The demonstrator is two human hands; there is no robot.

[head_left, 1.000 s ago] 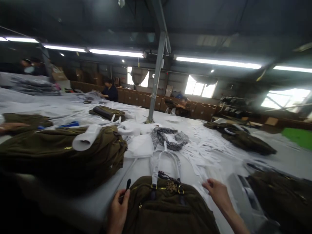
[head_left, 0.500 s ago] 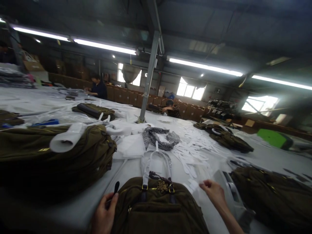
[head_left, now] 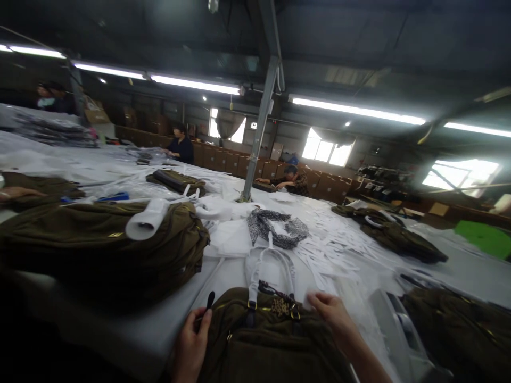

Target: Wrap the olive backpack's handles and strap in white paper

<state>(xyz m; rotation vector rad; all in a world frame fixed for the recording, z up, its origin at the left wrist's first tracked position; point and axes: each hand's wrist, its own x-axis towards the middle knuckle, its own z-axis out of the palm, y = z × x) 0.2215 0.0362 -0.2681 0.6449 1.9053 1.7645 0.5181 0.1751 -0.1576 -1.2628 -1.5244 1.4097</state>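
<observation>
Bag (head_left: 271,340), olive, on the white table (head_left: 159,330) directly before the person. Left hand (head_left: 191,348) grips a dark pen-like tool (head_left: 208,303) at the bag's left edge; right hand (head_left: 333,316), fingers loosely curled, touches the top by the white-wrapped handles (head_left: 271,271).

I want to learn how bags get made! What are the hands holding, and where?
The left hand pinches the black zipper pull at the olive bag's corner. The right hand rests by the bag's wrapped handles, gripping nothing clearly.

- The olive bag (head_left: 271,346) runs off the bottom edge.
- The left hand (head_left: 191,348) is cut at the wrist.
- The far workers are blurred.
</observation>
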